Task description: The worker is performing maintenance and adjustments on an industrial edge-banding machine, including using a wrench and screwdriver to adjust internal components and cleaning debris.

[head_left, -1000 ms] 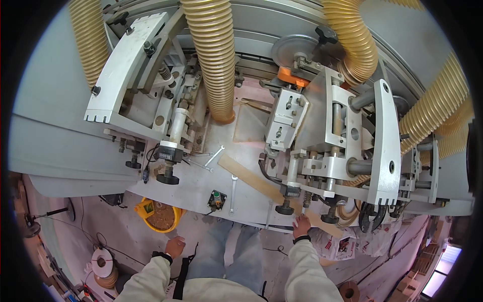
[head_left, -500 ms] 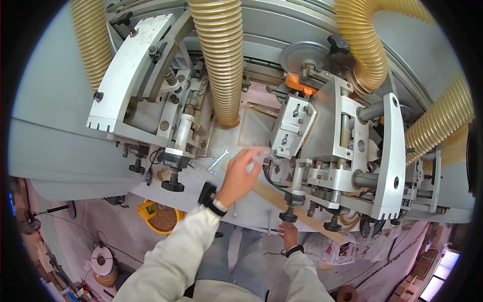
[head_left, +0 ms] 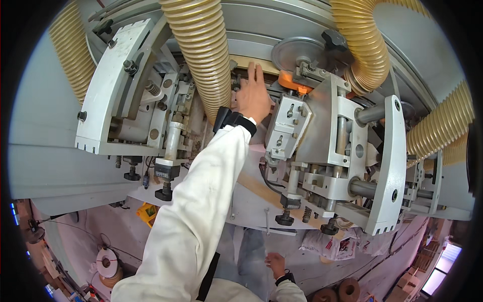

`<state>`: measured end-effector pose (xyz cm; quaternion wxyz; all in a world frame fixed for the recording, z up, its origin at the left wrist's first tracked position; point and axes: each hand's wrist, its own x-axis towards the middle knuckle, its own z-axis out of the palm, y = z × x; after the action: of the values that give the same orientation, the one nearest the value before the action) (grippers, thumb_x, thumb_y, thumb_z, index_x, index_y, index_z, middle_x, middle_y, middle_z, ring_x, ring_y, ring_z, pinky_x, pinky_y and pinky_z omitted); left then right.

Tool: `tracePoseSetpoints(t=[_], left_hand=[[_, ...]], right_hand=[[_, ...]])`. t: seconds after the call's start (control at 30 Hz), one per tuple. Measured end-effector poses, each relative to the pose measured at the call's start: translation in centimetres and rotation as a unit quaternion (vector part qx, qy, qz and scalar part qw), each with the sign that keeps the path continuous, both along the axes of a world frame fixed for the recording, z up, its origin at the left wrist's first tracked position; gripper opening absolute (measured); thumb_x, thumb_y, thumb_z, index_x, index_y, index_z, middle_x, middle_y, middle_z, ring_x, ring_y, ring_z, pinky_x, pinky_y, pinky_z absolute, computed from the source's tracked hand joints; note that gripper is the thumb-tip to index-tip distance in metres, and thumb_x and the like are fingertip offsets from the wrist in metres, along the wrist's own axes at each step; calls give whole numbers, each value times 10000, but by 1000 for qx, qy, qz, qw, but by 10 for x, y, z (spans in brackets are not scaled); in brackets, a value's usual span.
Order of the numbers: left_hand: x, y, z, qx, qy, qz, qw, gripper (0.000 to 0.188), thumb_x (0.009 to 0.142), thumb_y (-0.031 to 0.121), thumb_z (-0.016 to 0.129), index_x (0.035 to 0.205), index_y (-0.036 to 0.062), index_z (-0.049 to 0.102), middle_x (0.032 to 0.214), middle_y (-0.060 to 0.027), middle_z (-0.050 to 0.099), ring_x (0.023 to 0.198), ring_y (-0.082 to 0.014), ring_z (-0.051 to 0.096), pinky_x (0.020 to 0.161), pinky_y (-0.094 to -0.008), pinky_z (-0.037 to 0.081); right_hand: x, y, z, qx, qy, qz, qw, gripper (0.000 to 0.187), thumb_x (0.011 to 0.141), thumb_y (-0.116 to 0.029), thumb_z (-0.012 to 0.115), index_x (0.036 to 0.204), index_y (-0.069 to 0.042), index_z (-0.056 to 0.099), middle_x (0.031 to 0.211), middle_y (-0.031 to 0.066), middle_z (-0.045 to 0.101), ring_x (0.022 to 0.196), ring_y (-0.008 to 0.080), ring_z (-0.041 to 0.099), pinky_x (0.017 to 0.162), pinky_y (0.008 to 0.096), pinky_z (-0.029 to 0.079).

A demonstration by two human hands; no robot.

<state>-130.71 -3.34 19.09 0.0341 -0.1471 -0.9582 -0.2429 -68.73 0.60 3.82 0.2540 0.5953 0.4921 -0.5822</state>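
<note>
a grey metal machine bench [head_left: 247, 202] stands above a pale floor [head_left: 128, 226]. beside a thick, ribbed, translucent yellow hose [head_left: 201, 55], the left hand [head_left: 253, 95] reaches deep into the machine, fingers straight and extended. its fingertips meet or overlap a flat, pale yellow strip [head_left: 269, 66] at the back, left of a round silver metal disc [head_left: 297, 52]; contact is unclear. the right hand [head_left: 275, 264] hangs low near the body, fingers loosely curled; i cannot tell whether it grips anything.

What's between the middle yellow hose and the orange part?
In the head view, the left hand lies between that hose and the orange part, with some metal fittings partly showing beside it.
</note>
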Motion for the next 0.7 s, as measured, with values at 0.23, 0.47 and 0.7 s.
tracePoseSetpoints(t=[0.23,0.47,0.7], left_hand=[[4,2,-3,-25,19,7,999,916,726,102,747,1491,-21,259,1561,-162,275,1173,-427,536,844,-458,565],[7,2,0,-21,47,16,999,836,723,72,718,1452,-25,320,1510,-159,323,1172,-416,512,891,-493,521],[5,1,1,-40,70,14,997,876,703,122,785,1431,-53,332,1459,-140,364,1160,-367,509,892,-461,527]], right_hand=[[-13,1,2,4,29,-16,999,187,947,-130,556,1087,-57,658,937,82,697,795,183,668,681,306,526],[-37,3,-3,10,82,-37,996,155,945,-147,587,1042,-49,659,887,59,674,759,158,640,664,288,519],[-44,-4,1,8,78,-38,996,144,945,-164,613,1024,-51,655,881,46,667,760,149,635,667,293,514]])
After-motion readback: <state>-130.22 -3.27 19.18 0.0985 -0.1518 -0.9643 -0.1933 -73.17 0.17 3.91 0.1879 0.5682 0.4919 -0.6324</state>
